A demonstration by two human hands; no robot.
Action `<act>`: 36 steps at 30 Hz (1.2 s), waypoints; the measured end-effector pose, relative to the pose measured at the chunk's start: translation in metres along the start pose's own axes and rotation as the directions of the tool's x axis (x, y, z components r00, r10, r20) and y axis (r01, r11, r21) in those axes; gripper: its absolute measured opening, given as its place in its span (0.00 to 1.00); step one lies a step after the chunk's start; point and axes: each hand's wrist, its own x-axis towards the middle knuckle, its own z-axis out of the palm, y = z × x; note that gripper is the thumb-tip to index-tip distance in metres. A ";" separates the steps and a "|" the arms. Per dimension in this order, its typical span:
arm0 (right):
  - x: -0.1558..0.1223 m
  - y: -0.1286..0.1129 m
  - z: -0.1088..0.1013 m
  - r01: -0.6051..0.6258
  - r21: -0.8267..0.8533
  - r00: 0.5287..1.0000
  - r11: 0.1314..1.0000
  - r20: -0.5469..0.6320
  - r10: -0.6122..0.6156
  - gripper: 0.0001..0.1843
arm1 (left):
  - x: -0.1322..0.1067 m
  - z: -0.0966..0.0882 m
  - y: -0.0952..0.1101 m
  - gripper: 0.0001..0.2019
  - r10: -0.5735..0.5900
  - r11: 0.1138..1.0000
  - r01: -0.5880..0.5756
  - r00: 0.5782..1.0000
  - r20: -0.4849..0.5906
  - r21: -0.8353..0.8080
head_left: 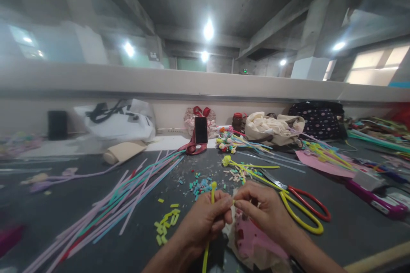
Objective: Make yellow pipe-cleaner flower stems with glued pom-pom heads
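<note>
My left hand (213, 213) is closed around a yellow pipe cleaner (206, 256), which stands nearly upright with a small knob at its top. Close against it, my right hand (262, 204) pinches with thumb and forefinger at a tiny yellowish bit, mostly hidden by the fingertips. The fingertips of both hands almost meet. Beneath my right hand lies a pink glue gun (256, 239) on a crumpled pale sheet. Short yellow-green pieces (166, 224) are scattered left of my left hand, and small blue pieces (201, 187) lie just beyond it.
Scissors (301, 200) with red and yellow handles lie to the right. Long coloured pipe cleaners (121, 204) spread across the left. Behind are a phone (200, 130), finished-looking flower stems (230, 138), a white bag (118, 121) and a cloth bag (272, 126). A yellow flower (226, 161) lies ahead.
</note>
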 end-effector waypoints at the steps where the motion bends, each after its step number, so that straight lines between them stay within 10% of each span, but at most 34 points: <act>1: 0.000 -0.001 0.000 -0.006 -0.015 1.000 1.000 0.008 0.006 0.08 | 0.000 0.000 0.000 0.18 0.001 1.000 -0.001 1.000 0.008 0.001; 18: -0.020 0.003 -0.023 0.021 -0.203 0.989 0.979 0.148 0.010 0.03 | -0.001 -0.003 0.004 0.14 0.008 0.993 0.005 0.994 -0.105 0.119; 25: -0.055 0.012 -0.030 -0.008 -0.558 0.949 0.830 0.257 0.182 0.09 | 0.007 -0.006 -0.009 0.06 0.118 0.851 0.057 0.948 -0.296 0.522; 36: -0.053 0.021 -0.029 -0.119 -0.391 0.942 0.913 0.245 0.228 0.07 | 0.014 -0.006 -0.021 0.08 0.079 0.784 0.094 0.965 -0.249 0.613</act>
